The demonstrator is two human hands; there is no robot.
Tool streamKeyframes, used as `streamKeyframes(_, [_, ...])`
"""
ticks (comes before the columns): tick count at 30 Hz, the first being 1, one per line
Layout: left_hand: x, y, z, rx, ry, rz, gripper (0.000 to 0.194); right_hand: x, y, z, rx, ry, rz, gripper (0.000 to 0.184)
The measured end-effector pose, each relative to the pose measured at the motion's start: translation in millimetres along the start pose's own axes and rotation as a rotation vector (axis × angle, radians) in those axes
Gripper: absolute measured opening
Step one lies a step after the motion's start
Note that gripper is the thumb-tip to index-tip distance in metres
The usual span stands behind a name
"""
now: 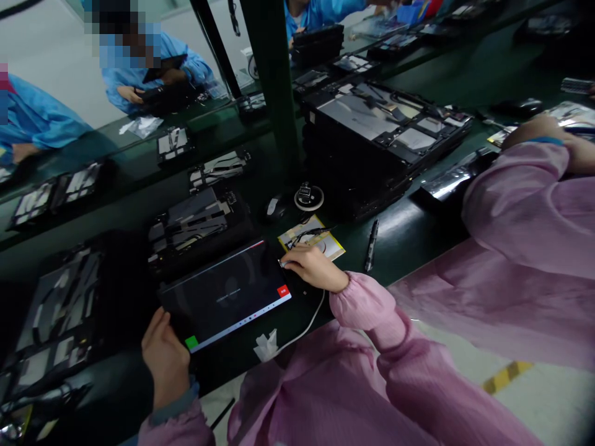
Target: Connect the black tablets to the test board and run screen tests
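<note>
A tablet-like screen (pixel 223 294) lies tilted in front of me, lit, with a dark picture, a pale bar along its near edge and red and green corner squares. My left hand (pixel 165 350) grips its left edge, the fingers partly hidden behind it. At the right edge, my right hand (pixel 309 266) pinches a small plug with a pale metal end (pixel 282 264); whether it sits in the screen's side I cannot tell. A white cable (pixel 310 322) runs below my right wrist to a crumpled white scrap (pixel 266 345).
Stacked screen units (pixel 195 217) stand behind the screen, with a taller stack (pixel 376 130) farther right. A mouse (pixel 276 207), a round pad (pixel 309 197), a yellow-edged card (pixel 330 244) and a pen (pixel 372 244) lie nearby. A co-worker's pink sleeve (pixel 525 204) is at right.
</note>
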State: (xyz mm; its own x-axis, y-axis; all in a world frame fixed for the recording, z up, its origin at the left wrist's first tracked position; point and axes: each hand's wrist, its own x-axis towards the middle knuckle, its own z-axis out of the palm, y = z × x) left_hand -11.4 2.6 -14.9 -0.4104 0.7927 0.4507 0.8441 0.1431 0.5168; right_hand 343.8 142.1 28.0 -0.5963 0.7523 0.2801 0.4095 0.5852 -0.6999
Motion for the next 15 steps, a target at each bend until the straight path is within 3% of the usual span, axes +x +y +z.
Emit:
streamKeyframes(10, [3.6, -0.8, 2.3, -0.108, -0.026, -0.078, 0.018, -1.3, 3.6, 7.8, -0.014, 0.014, -0.005, 0.011])
streamKeyframes(15, [4.1, -0.2, 7.2, -0.245, 0.005, -0.213, 0.02, -5.9, 0.1, 11.0, -0.03, 0.077, 0.01, 0.01])
